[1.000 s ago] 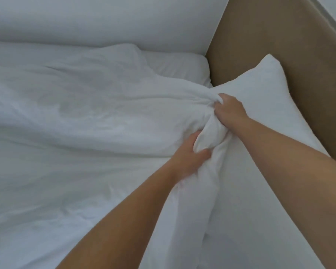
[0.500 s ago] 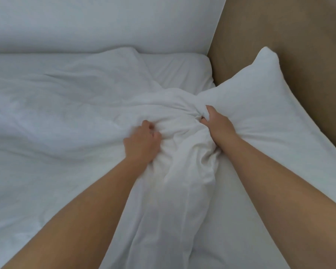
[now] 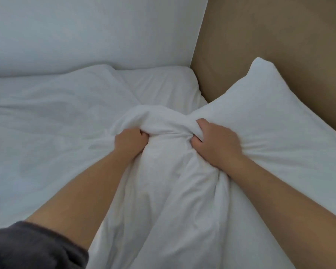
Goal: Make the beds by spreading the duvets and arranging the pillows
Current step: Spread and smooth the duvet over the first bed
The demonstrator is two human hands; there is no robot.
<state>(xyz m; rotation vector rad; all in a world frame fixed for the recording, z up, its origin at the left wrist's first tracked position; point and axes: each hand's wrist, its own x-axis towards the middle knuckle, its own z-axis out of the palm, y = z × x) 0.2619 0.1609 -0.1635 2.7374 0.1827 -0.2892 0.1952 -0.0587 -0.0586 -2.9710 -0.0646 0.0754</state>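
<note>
A white duvet (image 3: 52, 133) covers the bed, bunched into a ridge at the middle. My left hand (image 3: 129, 141) grips the left side of that bunched edge with curled fingers. My right hand (image 3: 214, 141) grips its right side, close against a white pillow (image 3: 270, 117). The pillow leans on the tan headboard (image 3: 279, 39) at the right. A loose fold of duvet hangs down between my forearms toward the camera.
A white wall (image 3: 85, 30) runs along the far side of the bed and meets the headboard in the corner. A strip of white sheet or a second pillow (image 3: 163, 84) lies in that corner. My dark sleeve (image 3: 27, 247) shows at the lower left.
My left hand let go low on the duvet and took a new grip higher and further left. My hands now hold the bunched edge apart, and the view has moved closer.
</note>
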